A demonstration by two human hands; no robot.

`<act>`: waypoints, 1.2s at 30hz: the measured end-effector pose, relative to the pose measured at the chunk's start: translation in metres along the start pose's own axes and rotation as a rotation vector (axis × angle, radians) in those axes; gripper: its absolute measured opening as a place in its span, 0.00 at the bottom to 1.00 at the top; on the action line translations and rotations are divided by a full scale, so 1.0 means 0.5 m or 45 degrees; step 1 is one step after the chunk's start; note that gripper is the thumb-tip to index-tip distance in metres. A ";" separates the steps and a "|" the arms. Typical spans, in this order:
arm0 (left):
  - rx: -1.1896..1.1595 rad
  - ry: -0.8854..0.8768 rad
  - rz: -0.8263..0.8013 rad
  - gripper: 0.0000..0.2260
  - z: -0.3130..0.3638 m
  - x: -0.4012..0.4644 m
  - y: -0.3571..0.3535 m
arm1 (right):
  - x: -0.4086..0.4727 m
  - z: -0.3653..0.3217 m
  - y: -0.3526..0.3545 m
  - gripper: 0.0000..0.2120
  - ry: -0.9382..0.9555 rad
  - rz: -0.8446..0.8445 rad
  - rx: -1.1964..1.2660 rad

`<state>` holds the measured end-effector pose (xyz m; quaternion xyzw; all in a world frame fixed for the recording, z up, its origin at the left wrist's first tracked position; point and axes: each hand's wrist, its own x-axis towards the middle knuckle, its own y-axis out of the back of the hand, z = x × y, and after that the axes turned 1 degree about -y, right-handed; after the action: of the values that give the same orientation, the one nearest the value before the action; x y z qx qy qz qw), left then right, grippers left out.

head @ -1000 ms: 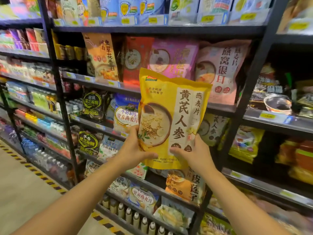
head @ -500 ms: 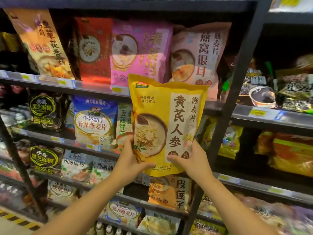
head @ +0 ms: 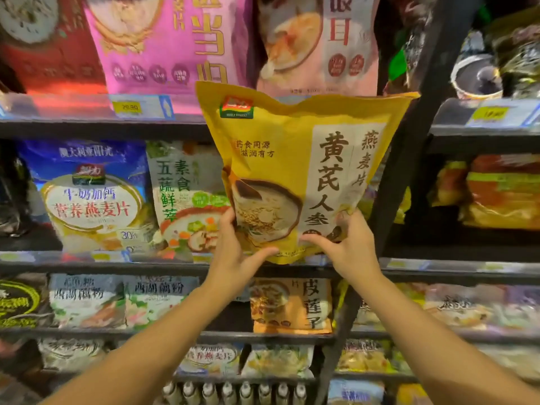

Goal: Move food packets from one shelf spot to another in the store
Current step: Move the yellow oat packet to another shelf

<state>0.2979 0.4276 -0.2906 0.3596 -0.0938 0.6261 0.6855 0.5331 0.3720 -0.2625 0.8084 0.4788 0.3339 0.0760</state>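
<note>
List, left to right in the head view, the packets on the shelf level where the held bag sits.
Blue oat packet → white-green vegetable packet → yellow packet, gripped by the left hand and right hand → black shelf upright → orange-red packets.

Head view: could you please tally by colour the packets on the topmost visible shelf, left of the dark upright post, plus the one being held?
red packet: 1
magenta packet: 1
pale pink packet: 1
yellow packet, held by left hand and right hand: 1
Total: 4
</note>
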 end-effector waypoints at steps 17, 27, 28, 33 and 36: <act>0.097 -0.172 -0.014 0.46 -0.128 0.096 -0.159 | 0.035 0.148 -0.112 0.36 -0.102 0.383 0.002; 0.184 0.001 -0.154 0.32 -0.135 0.141 -0.191 | 0.061 0.165 -0.116 0.46 -0.286 0.275 -0.202; 0.228 0.015 -0.174 0.32 -0.134 0.146 -0.193 | 0.067 0.164 -0.116 0.46 -0.308 0.256 -0.208; 0.422 0.208 -0.298 0.29 -0.104 0.170 -0.199 | 0.097 0.170 -0.121 0.39 -0.496 0.173 -0.141; 0.464 0.326 -0.344 0.26 -0.090 0.186 -0.203 | 0.125 0.170 -0.125 0.38 -0.599 0.139 -0.132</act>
<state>0.3957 0.5329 -0.3072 0.4042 0.1568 0.5759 0.6931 0.5599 0.4732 -0.3258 0.8836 0.3857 0.1642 0.2084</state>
